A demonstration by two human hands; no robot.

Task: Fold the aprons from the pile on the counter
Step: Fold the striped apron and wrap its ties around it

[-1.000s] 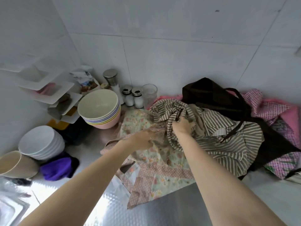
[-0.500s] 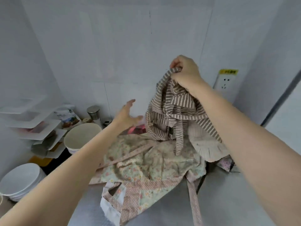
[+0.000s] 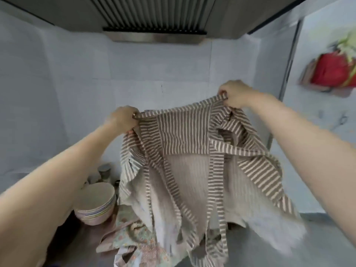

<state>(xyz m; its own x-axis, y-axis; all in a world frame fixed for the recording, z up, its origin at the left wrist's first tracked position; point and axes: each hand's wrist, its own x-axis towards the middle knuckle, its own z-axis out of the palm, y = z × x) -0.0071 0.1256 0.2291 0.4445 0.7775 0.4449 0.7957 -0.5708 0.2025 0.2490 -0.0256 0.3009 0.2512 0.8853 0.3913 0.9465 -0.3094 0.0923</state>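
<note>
A brown-and-cream striped apron (image 3: 185,135) hangs spread in the air in front of the wall. My left hand (image 3: 123,118) pinches its top left corner and my right hand (image 3: 236,96) pinches its top right corner, a little higher. Its straps and ruffled sides dangle down to the counter. Below it, partly hidden, a floral apron (image 3: 133,239) with pink dotted trim lies crumpled on the counter. The rest of the pile is out of view.
A stack of pastel bowls (image 3: 96,203) stands at the left on the counter, with shaker jars (image 3: 105,170) behind it by the wall. A range hood (image 3: 154,26) hangs overhead. A red item (image 3: 329,71) hangs on the right wall.
The striped apron went from the pile up into the air. My left hand, open before, now grips its other corner, and the apron is stretched out between both hands. My view has tilted upward.
</note>
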